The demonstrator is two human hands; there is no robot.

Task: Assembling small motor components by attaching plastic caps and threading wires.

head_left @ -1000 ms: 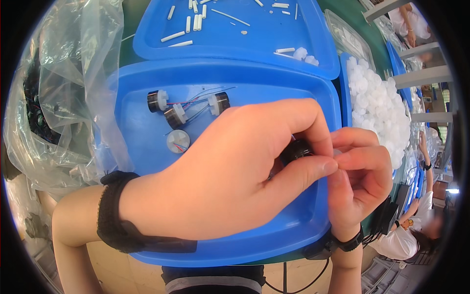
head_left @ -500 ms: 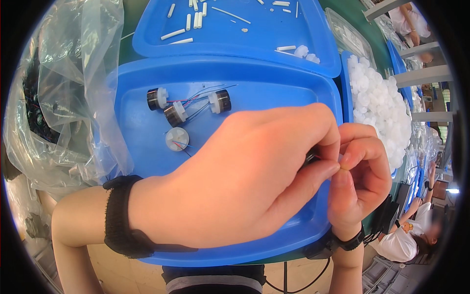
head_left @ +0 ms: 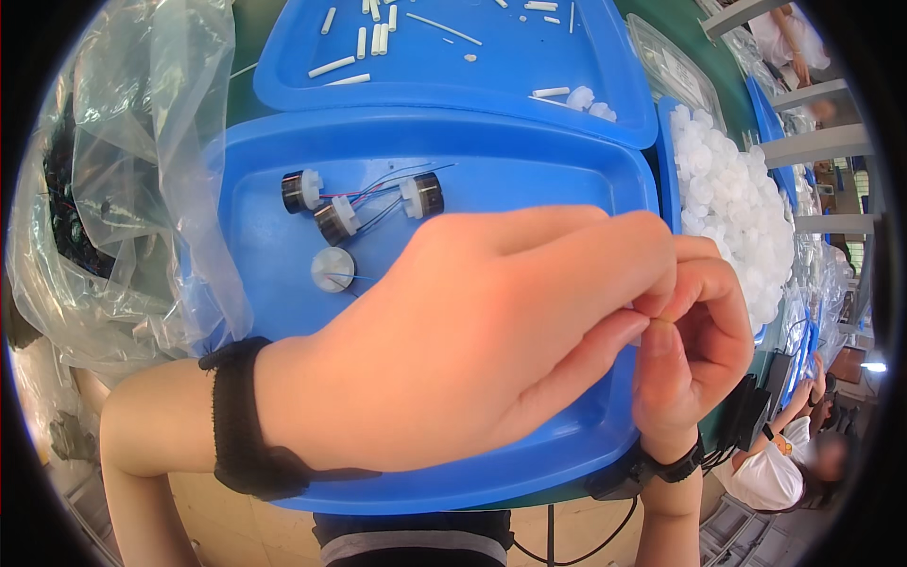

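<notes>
My left hand point(head_left: 472, 331) reaches across the near blue tray point(head_left: 283, 132), thumb and fingers pinched together. Its fingertips meet those of my right hand point(head_left: 699, 340), which is closed in a pinch too. Whatever lies between the fingertips is hidden by the fingers. Left of my hands, several small black cylinders with white plastic ends and thin wires sit in the tray: one cylinder point(head_left: 301, 191) at the left, another point(head_left: 422, 195) farther right, a third point(head_left: 337, 220) between them. Nearer to me, a part with its round white end up point(head_left: 333, 269) lies beside my left hand.
Beyond stands a second blue tray point(head_left: 453, 85) with short white tubes point(head_left: 362, 42) and a few white caps point(head_left: 580, 98). A heap of white plastic caps point(head_left: 727, 208) fills a bin at the right. Clear plastic bags point(head_left: 142, 170) lie at the left. Other people work at far right.
My left hand has rolled slightly, with its fingers now closer over the right fingertips. A dark bit that showed inside its grip is hidden now. The part with its white end up has shifted or tipped slightly.
</notes>
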